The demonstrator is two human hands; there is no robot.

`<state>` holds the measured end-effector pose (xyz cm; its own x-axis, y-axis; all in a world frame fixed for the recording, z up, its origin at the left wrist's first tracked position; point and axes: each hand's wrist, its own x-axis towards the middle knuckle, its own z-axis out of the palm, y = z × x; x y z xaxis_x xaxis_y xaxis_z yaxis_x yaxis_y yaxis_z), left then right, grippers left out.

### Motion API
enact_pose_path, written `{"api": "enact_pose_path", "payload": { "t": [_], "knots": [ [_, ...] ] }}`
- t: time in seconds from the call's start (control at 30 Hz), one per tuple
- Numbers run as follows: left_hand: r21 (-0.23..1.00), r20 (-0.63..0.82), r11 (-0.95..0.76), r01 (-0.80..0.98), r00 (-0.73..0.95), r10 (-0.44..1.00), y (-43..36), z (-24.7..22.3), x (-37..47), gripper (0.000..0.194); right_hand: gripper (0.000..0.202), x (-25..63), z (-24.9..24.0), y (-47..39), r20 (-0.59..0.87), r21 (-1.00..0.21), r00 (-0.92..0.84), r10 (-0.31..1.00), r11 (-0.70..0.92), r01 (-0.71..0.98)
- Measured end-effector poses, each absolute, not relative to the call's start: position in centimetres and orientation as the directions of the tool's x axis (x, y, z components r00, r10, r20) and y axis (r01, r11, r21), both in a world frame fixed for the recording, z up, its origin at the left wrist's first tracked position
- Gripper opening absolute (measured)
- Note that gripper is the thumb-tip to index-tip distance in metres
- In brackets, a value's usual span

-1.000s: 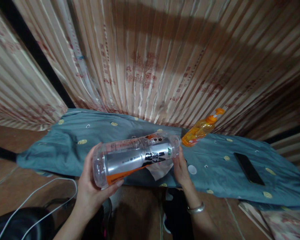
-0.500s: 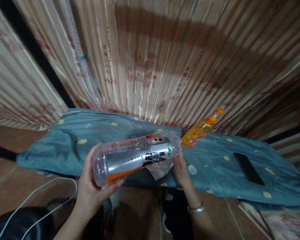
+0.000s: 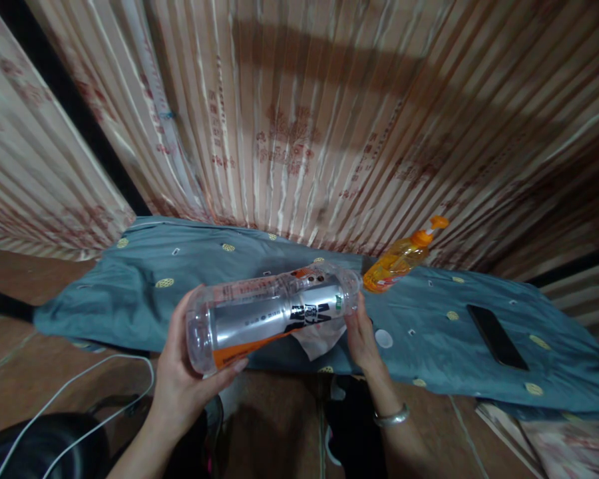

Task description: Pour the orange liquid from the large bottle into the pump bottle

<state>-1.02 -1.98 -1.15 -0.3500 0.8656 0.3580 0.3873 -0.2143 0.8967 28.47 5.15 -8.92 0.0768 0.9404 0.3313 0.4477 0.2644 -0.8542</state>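
A large clear plastic bottle (image 3: pixel 259 316) with a silver and orange label lies on its side in the air, slightly tilted, its neck to the right. My left hand (image 3: pixel 180 359) is wrapped round its base, thumb along the near side. At the neck end, my right hand (image 3: pixel 362 336) grips the bottle, its fingers mostly hidden behind it. A white tissue (image 3: pixel 322 339) shows below the bottle beside my right hand; whether the fingers touch it I cannot tell. Just right of that hand, a white round disc (image 3: pixel 384 338) lies on the cloth.
A pump bottle (image 3: pixel 394 263) of orange liquid stands on the blue-green cloth (image 3: pixel 144 299) behind my right hand. A black phone (image 3: pixel 498 337) lies to the right. A pleated patterned curtain (image 3: pixel 289 140) hangs behind. A white cable (image 3: pixel 104 359) loops at lower left, near a black seat (image 3: pixel 44 446).
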Motion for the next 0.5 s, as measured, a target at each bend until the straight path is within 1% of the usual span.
{"api": "enact_pose_path", "payload": {
  "t": [0.27,0.43,0.5],
  "knots": [
    [0.899,0.359,-0.230,0.372,-0.330,0.873,-1.9,-1.4,-1.4,0.096,0.071,28.5,-9.1,5.2,0.336,-0.849,0.082,0.938,0.264,0.458],
    [0.869,0.366,-0.240,0.432,-0.235,0.901,-1.7,-1.7,-2.2,0.099,0.071,28.6,-9.3,5.3,0.341,-0.847,0.083,0.936,0.267,0.460],
    [0.881,0.362,-0.233,0.411,-0.270,0.892,-1.8,-1.7,-2.0,0.097,0.070,28.6,-9.4,5.3,0.349,-0.843,0.080,0.934,0.275,0.462]
  ]
}}
